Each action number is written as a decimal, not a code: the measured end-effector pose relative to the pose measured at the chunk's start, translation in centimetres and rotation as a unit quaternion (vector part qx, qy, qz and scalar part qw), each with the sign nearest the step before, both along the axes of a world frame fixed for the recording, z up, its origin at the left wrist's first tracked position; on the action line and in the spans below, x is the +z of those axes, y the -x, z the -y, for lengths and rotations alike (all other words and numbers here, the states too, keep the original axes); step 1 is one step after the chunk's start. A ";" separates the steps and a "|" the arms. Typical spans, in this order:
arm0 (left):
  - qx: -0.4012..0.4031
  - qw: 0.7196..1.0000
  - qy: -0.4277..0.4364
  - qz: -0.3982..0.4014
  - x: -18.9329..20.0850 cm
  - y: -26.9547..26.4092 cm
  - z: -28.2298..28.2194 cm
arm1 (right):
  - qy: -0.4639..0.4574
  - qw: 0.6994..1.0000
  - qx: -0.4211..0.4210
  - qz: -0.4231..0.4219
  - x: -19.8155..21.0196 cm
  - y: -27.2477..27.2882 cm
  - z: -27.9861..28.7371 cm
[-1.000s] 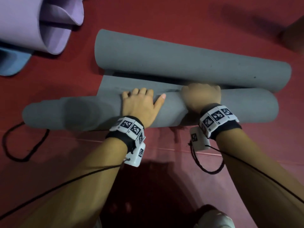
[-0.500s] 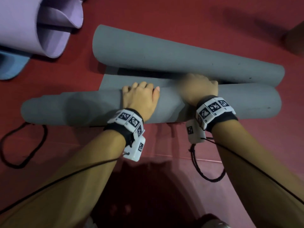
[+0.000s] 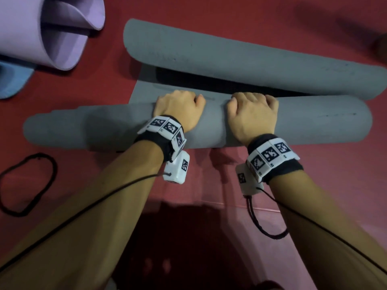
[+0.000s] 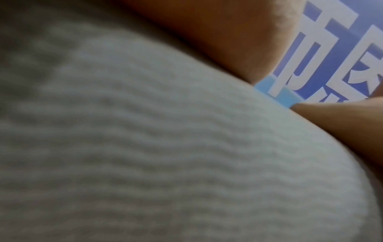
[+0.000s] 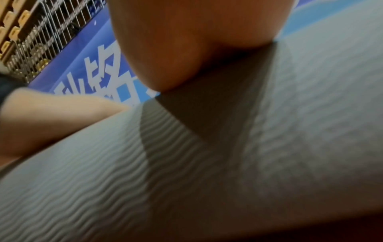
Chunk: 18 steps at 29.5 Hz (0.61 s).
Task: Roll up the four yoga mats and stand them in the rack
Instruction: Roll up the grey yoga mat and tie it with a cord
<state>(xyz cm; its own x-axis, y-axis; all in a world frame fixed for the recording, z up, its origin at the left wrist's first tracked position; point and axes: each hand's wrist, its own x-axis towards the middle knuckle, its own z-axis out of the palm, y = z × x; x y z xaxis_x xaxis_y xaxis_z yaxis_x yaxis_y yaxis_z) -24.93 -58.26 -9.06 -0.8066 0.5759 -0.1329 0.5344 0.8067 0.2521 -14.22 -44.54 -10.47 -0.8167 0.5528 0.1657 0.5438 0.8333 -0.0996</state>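
Observation:
A grey yoga mat lies across the red floor, curled from both ends. Its far roll [image 3: 230, 59] and near roll [image 3: 314, 122] are joined by a short flat strip [image 3: 146, 88]. My left hand [image 3: 178, 105] and right hand [image 3: 251, 109] sit side by side on the middle of the near roll, fingers curled over its far side. The fingertips are hidden behind the roll. In both wrist views the ribbed grey surface [image 4: 145, 147] [image 5: 207, 163] fills the frame under my palms.
A loosely rolled purple mat [image 3: 31, 28] lies at the top left, with a blue mat [image 3: 10, 80] under it. A black cord loop [image 3: 27, 185] rests on the floor at left. The right wrist view shows a blue banner [image 5: 93, 68] and a wire grid [image 5: 41, 41] beyond.
My left hand's fingers lay flatter on the near roll, thumb spread; now both hands curl over its far side. The right hand has shifted slightly along the roll.

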 end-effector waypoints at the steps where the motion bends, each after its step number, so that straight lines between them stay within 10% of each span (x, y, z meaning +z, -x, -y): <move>1: -0.001 0.999 -0.031 -0.012 -0.2 0.0 0.0 | 0.005 1.000 0.000 0.020 0.2 0.6 -0.3; 5: -0.041 0.990 -0.098 -0.088 -0.9 -1.3 0.9 | 0.051 0.997 0.002 0.058 1.0 2.8 -1.4; 18: -0.111 0.983 0.135 -0.061 0.3 -1.8 1.2 | 0.003 1.000 0.016 -0.024 -0.5 1.5 -0.5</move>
<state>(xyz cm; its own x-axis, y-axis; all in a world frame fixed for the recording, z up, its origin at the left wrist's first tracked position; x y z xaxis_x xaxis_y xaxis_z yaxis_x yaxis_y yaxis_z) -23.17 -59.45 -8.74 -0.6846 0.6964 -0.2152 0.7177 0.6956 -0.0323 -15.72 -44.08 -10.94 -0.8254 0.5274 0.2012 0.5111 0.8496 -0.1304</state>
